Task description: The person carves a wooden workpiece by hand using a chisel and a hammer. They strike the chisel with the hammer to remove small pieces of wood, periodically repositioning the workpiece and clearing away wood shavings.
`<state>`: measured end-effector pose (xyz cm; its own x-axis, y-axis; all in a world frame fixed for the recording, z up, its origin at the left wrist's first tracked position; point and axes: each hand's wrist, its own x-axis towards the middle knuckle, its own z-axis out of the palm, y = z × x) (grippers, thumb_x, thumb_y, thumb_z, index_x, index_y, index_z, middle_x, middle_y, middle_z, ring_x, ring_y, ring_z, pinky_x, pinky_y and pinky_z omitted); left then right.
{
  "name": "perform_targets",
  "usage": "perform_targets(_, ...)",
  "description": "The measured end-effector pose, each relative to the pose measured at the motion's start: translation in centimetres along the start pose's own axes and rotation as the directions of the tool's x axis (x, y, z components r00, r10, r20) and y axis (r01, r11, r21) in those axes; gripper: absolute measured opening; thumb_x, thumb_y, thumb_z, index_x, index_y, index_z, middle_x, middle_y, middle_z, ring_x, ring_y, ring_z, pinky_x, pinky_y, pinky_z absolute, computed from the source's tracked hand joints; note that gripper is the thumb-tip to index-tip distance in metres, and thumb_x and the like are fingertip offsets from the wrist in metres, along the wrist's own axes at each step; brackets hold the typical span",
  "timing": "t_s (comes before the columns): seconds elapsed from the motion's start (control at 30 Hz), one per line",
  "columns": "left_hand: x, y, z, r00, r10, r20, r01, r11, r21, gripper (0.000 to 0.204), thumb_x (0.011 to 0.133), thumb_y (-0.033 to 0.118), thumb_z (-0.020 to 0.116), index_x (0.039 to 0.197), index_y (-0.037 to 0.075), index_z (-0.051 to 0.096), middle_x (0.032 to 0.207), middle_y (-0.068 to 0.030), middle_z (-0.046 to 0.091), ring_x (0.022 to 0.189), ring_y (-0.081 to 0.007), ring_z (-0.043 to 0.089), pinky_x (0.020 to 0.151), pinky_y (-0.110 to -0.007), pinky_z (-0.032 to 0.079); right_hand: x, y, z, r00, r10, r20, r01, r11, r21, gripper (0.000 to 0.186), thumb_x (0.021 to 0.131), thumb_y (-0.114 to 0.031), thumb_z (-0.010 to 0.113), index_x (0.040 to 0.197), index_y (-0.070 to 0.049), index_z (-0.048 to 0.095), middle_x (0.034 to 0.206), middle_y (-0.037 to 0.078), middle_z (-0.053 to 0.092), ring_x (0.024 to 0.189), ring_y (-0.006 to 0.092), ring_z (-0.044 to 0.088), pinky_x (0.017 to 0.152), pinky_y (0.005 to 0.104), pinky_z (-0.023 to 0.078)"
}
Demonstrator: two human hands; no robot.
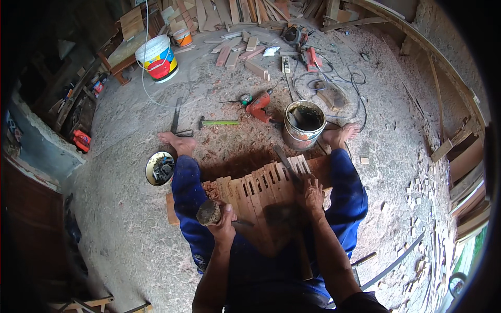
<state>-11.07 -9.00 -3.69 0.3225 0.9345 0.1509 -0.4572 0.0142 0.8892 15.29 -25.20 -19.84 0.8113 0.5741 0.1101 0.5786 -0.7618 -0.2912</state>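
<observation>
My left hand (225,225) is closed round a chisel with a thick, round-topped wooden handle (209,213); its dark blade (243,223) points right, above the wood. Side by side across my lap lies a row of pale wooden strips (255,201) with dark slots cut near their far ends. My right hand (313,196) rests at the right side of the row, fingers stretched out, against the near end of a dark flat bar (286,161). A dark mallet-like head (282,213) lies on the strips in shadow, and a wooden handle (305,258) shows between my legs.
Beyond my feet lie a green-handled hammer (220,122), a red power drill (258,107) and a metal bucket (304,124). At left stands a bowl of metal pieces (160,168). Farther off are a white bucket (157,58), wood offcuts (250,47) and cables (352,78).
</observation>
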Motion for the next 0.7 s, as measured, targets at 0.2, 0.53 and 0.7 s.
perform_targets(0.2,0.0,-0.3,-0.8,0.999,0.034,-0.001,-0.034,0.999,0.021,0.014,0.090,0.000,0.065,0.098,0.003,0.054,0.067,-0.0022,0.055,0.055,-0.0093,0.052,0.051,-0.025,0.043,-0.6,-5.5,-5.6,0.999,-0.025,0.049,0.025,1.000,-0.006,0.056,0.092,-0.018,0.048,0.148,-0.025,0.045,0.157,0.011,0.036,0.140,0.0405,0.036,0.112,0.0605,0.029)
perform_targets(0.53,0.4,-0.2,-0.5,1.000,0.025,-0.018,-0.025,1.000,-0.002,0.014,0.090,-0.002,0.067,0.091,0.004,0.055,0.066,-0.0002,0.054,0.054,-0.0080,0.051,0.049,-0.024,0.041,1.1,-7.3,-7.4,0.781,-0.574,0.247,0.597,0.802,-0.024,0.053,0.093,-0.016,0.049,0.144,-0.030,0.051,0.160,0.009,0.026,0.150,0.0331,0.019,0.118,0.0586,0.018)
perform_targets(0.7,0.6,0.1,-0.3,1.000,-0.019,-0.021,0.018,0.999,-0.036,0.014,0.090,-0.002,0.068,0.088,0.004,0.056,0.066,0.0006,0.053,0.053,-0.0071,0.050,0.048,-0.023,0.039,1.1,-7.8,-7.5,0.794,-0.550,0.261,0.566,0.824,0.013,0.051,0.093,-0.019,0.048,0.143,-0.025,0.052,0.157,0.012,0.032,0.148,0.0323,0.023,0.117,0.0587,0.020)
